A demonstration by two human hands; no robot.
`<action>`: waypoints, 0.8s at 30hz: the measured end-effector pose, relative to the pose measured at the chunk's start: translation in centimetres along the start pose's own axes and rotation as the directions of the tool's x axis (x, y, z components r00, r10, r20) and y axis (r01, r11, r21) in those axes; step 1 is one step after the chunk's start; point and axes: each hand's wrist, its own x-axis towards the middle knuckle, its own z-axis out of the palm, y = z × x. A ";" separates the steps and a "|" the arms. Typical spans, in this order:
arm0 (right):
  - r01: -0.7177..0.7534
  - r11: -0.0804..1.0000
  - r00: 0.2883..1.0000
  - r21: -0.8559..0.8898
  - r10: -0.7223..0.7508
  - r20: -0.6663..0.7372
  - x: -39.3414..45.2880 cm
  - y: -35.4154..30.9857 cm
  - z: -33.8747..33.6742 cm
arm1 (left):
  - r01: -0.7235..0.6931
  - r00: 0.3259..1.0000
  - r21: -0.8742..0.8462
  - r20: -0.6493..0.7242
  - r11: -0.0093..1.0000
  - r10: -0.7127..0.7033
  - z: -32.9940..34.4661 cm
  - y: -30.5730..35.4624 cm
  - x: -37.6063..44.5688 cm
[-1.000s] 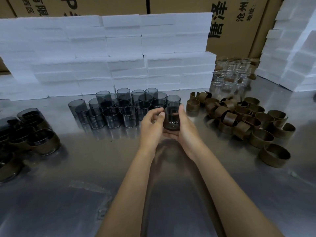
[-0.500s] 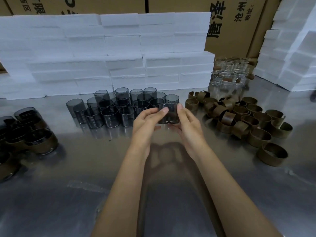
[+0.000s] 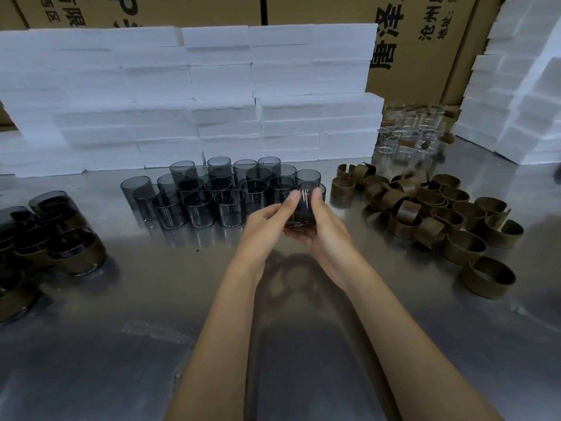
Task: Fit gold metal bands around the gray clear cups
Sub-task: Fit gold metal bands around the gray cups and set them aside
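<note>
Head view: both hands hold smoky cylindrical cup.

You have one gray clear cup held above the counter, tilted. More gray cups stand upright in a cluster just behind it, and open gold metal bands lie heaped to the right.

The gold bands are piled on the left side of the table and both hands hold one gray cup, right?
Not quite. The head view shows the loose gold bands piled on the right side of the table. Both hands, left and right, do hold one gray cup.
</note>
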 end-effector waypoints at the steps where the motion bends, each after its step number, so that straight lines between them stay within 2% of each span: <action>1: -0.011 1.000 1.000 0.022 0.011 -0.007 0.1 0.0 -0.1 | 0.011 1.000 -0.010 0.000 1.000 -0.011 -0.1 0.1 0.0; 4: -0.016 0.997 0.999 0.069 0.019 -0.040 0.1 -0.1 -0.5 | 0.012 1.000 -0.075 -0.027 0.997 -0.015 -0.1 0.1 0.1; 9: 0.044 0.995 0.994 0.084 -0.036 -0.100 0.2 -0.2 -0.7 | -0.030 0.988 -0.255 -0.157 0.966 -0.011 0.0 -0.2 0.7; 12: 0.022 0.990 0.995 0.142 -0.007 -0.102 0.1 -0.3 -0.5 | -0.034 0.990 -0.315 -0.144 0.948 -0.013 0.1 -0.4 1.1; 17: -0.161 0.938 0.987 0.305 0.156 0.040 -0.3 -0.7 -0.4 | -0.121 0.991 -0.348 -0.100 0.930 0.092 0.2 -0.7 1.4; 24: -0.188 0.876 0.982 0.444 0.156 0.107 -0.3 -0.8 -0.8 | -0.147 0.987 -0.379 0.003 0.914 0.161 -0.1 -0.6 1.2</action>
